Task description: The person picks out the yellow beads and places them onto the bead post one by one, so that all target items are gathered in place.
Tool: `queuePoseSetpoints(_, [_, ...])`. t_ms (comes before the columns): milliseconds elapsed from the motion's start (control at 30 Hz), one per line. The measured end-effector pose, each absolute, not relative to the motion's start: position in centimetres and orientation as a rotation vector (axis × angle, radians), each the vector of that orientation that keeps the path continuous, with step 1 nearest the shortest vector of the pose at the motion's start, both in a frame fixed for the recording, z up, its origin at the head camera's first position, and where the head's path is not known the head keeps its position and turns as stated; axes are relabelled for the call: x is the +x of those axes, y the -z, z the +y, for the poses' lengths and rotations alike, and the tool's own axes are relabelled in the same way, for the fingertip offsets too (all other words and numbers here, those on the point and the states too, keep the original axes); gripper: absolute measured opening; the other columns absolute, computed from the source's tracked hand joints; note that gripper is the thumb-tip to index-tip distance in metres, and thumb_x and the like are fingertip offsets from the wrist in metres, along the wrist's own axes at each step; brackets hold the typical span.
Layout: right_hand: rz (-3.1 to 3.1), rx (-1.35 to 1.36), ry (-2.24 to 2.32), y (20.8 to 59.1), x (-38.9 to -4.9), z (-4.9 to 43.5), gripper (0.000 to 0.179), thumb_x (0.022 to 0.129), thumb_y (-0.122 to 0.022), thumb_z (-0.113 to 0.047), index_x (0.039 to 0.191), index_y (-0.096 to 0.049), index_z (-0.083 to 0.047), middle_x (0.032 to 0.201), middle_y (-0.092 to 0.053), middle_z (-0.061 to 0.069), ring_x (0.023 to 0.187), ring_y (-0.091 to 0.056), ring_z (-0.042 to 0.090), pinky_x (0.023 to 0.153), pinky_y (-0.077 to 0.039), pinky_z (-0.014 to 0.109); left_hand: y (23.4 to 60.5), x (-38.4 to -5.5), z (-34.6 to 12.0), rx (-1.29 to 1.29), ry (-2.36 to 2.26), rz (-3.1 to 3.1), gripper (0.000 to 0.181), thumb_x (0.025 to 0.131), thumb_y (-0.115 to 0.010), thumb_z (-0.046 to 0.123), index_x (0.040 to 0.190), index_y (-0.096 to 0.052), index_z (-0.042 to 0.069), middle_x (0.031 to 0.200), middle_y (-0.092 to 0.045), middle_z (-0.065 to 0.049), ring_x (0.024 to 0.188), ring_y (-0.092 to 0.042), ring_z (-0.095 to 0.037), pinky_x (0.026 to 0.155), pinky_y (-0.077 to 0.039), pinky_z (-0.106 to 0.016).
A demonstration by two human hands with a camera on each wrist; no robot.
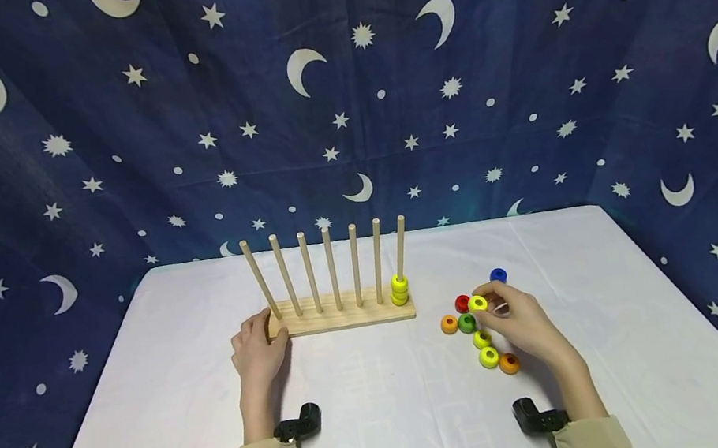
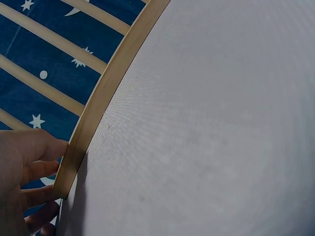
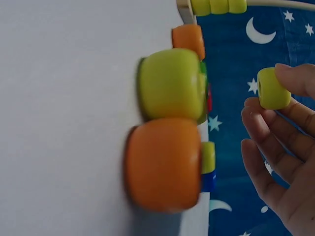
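Gripping the wooden stand (image 1: 340, 322) by its left end, my left hand (image 1: 258, 354) bends round it. Three yellow beads (image 1: 400, 290) sit on its right-most peg (image 1: 401, 248). Near loose beads (image 3: 165, 167) on the bench (image 1: 378, 413), my right hand (image 1: 523, 319) pinches another yellow bead (image 3: 273, 91), other fingers (image 3: 260, 167) loose.

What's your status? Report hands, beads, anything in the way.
Left hand gripping rack at its left end. Right hand pinching yellow bead, lifted. Three beads on rightmost peg. Nothing seen blocking its top.
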State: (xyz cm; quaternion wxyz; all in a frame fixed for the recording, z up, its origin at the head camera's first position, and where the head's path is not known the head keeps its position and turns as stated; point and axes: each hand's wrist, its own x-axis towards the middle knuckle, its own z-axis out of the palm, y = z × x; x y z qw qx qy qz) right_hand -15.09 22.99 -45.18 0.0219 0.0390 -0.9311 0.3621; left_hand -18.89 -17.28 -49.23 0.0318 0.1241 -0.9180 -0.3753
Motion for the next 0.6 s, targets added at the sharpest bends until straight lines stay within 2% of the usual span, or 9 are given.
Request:
queuePoseSetpoints(267, [-2.887, 0.167, -1.119, 43.3, -16.0, 22.0, 0.031, 0.088, -0.067, -0.018, 0.118, -0.06, -0.011, 0.106, -0.066, 0.009, 0.098, -0.06, 0.026, 0.09, -0.05, 0.046, 49.2, -18.8, -17.3, 0.38, 1.163, -2.827, 0.058, 0.092, -0.055, 0.024, 0.144, -0.04, 0.006, 0.146, -0.037, -0.022, 0.136, -0.024, -0.044, 0.106, -0.021, -0.062])
queuePoseSetpoints(600, [-2.882, 0.215, -1.104, 41.6, -17.1, 20.7, 0.032, 0.088, -0.066, -0.016, 0.119, -0.059, -0.01, 0.111, -0.065, 0.009, 0.098, -0.06, 0.025, 0.092, -0.05, 0.048, 49.2, -18.9, -17.3, 0.391, 1.166, -2.815, 0.057, 0.092, -0.055, 0.024, 0.144, -0.041, 0.006, 0.146, -0.037, -0.021, 0.135, -0.024, -0.043, 0.106, -0.021, -0.061])
